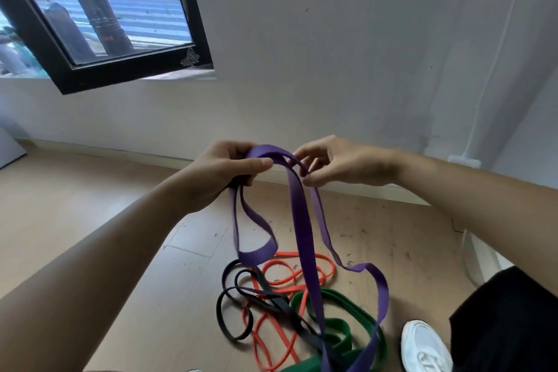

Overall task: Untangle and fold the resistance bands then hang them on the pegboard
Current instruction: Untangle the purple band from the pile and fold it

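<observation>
I hold a wide purple resistance band (302, 220) up in front of me. My left hand (223, 174) grips a folded bunch of it, with one short loop hanging below the fist. My right hand (335, 161) pinches the band's top edge just beside the left hand. Two long purple strands drop from there to the floor. Below lies a tangle: a thin orange band (280, 281), a black band (241, 305) and a wide green band (338, 326). The purple strands run down into that pile. No pegboard is in view.
The floor is light wood planks (90, 214), with small dark debris scattered near the bands. A white wall (332, 54) stands ahead, with a black-framed window (105, 15) at the upper left. My white shoe (425, 347) and dark trouser leg (510, 320) are at the lower right.
</observation>
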Available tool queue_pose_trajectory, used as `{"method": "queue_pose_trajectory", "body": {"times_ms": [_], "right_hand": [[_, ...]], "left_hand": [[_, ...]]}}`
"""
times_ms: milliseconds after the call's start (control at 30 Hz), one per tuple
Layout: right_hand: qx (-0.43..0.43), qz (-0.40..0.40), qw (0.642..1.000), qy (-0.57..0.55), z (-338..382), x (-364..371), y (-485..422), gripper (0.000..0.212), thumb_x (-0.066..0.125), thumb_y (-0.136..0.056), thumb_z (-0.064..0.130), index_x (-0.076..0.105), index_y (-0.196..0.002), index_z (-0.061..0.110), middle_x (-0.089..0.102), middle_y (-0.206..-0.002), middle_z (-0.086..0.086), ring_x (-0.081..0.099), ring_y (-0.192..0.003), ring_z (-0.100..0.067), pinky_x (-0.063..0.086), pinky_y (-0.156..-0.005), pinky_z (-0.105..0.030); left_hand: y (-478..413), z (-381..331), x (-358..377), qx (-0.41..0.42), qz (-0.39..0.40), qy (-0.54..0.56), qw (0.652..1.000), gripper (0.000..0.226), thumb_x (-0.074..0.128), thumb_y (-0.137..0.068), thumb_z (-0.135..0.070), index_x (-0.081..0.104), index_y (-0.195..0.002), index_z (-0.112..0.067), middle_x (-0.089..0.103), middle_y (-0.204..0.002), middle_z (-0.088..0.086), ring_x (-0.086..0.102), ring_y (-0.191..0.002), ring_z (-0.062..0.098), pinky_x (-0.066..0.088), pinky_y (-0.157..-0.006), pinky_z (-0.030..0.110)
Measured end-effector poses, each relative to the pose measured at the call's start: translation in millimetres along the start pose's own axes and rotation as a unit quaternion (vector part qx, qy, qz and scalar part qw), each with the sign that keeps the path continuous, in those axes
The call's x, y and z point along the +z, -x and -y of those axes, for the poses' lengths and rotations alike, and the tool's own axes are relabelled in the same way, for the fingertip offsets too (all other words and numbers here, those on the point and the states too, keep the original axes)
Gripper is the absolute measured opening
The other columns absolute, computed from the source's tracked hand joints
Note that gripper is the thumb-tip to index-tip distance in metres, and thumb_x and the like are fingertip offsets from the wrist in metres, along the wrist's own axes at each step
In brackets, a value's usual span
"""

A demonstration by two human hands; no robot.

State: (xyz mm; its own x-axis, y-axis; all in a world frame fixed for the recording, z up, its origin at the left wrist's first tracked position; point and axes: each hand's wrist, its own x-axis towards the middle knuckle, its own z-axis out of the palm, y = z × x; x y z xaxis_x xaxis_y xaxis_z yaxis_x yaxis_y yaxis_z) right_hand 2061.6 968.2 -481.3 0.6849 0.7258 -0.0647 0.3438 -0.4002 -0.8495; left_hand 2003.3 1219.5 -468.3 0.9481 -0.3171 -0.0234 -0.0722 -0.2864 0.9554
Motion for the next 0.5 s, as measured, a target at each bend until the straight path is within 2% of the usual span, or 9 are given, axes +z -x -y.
{"method": "queue_pose_trajectory", "body": {"times_ms": [167,233,300,433,500], "right_hand": [[0.002,0.021,0.999,-0.047,-0.9,11.1,-4.3,0.032,0.076,-0.087,0.011,0.066,-0.117,0.016,0.069,-0.111,-0.013,0.070,-0.105,-0.028,0.060,-0.092,-0.036],[0.002,0.010,0.999,-0.046,-3.9,14.0,-6.5,0.029,0.077,-0.087,0.011,0.066,-0.114,0.010,0.069,-0.111,-0.016,0.069,-0.105,-0.032,0.059,-0.095,-0.045],[0.006,0.005,0.999,-0.051,-7.1,11.7,-7.8,0.027,0.077,-0.088,0.012,0.065,-0.112,0.008,0.071,-0.111,-0.015,0.069,-0.107,-0.031,0.056,-0.098,-0.048],[0.009,-0.001,0.998,-0.057,-7.0,-0.5,-5.5,0.026,0.078,-0.086,0.012,0.067,-0.109,0.009,0.075,-0.097,-0.006,0.073,-0.094,-0.022,0.059,-0.093,-0.038],[0.002,-0.018,0.997,-0.071,-5.9,-5.3,-2.5,0.027,0.077,-0.087,0.012,0.069,-0.112,0.007,0.075,-0.091,-0.004,0.072,-0.088,-0.018,0.059,-0.088,-0.033]], "left_hand": [[-2.8,-5.5,4.4,0.043,-0.017,0.061,0.997,0.028,0.075,-0.087,-0.025,0.068,-0.108,-0.008,0.056,-0.074,-0.001,0.052,-0.068,0.012,0.048,-0.067,0.020],[-4.1,-7.7,2.8,0.060,-0.027,0.088,0.994,0.026,0.071,-0.088,-0.023,0.066,-0.109,-0.008,0.056,-0.073,-0.003,0.052,-0.068,0.011,0.048,-0.068,0.020],[-3.5,-7.1,-1.7,0.066,-0.030,0.102,0.992,0.031,0.072,-0.086,-0.026,0.066,-0.110,-0.008,0.056,-0.073,-0.003,0.053,-0.068,0.010,0.049,-0.068,0.019],[0.7,2.8,-15.8,0.054,-0.015,0.090,0.994,0.056,0.084,-0.074,-0.044,0.067,-0.112,-0.007,0.056,-0.074,-0.003,0.053,-0.068,0.010,0.050,-0.070,0.019],[2.5,9.5,-22.7,0.031,-0.020,0.070,0.997,0.048,0.083,-0.079,-0.039,0.067,-0.111,-0.007,0.056,-0.073,-0.003,0.053,-0.067,0.011,0.049,-0.071,0.021]]}}
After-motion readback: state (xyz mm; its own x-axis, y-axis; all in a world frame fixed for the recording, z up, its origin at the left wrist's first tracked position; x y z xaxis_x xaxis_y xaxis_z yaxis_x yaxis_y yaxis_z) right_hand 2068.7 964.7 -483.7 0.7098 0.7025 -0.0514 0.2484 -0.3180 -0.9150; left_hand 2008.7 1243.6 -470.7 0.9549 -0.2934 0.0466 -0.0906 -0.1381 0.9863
